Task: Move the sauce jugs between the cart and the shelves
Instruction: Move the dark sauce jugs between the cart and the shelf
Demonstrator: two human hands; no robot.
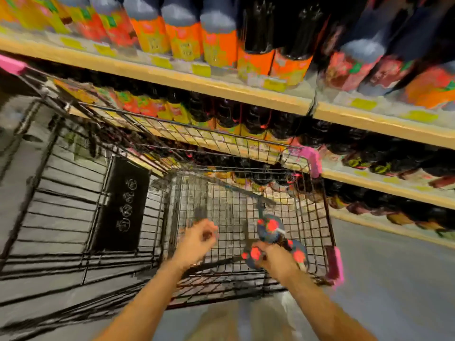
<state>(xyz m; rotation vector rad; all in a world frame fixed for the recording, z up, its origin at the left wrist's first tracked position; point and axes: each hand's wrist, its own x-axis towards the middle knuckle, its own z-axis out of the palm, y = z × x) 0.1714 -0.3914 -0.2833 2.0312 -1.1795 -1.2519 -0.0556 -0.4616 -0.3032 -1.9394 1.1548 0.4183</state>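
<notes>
1. Shelves (187, 81), three tiers in view, packed with dark bottles, too blurred to count.
2. Cart (317, 232) parked beside them, one, with three jugs clustered in the basket's right near corner.
3. Right hand (275, 260) down among the jugs; fingers seemingly curled round the nearest jug (253, 254), though blur leaves the grip uncertain.
4. Left hand (197, 239) over the basket's near edge, fingers loosely curled, holding nothing.
5. Best lifted straight up by the handle, clear of the two neighbours.
</notes>
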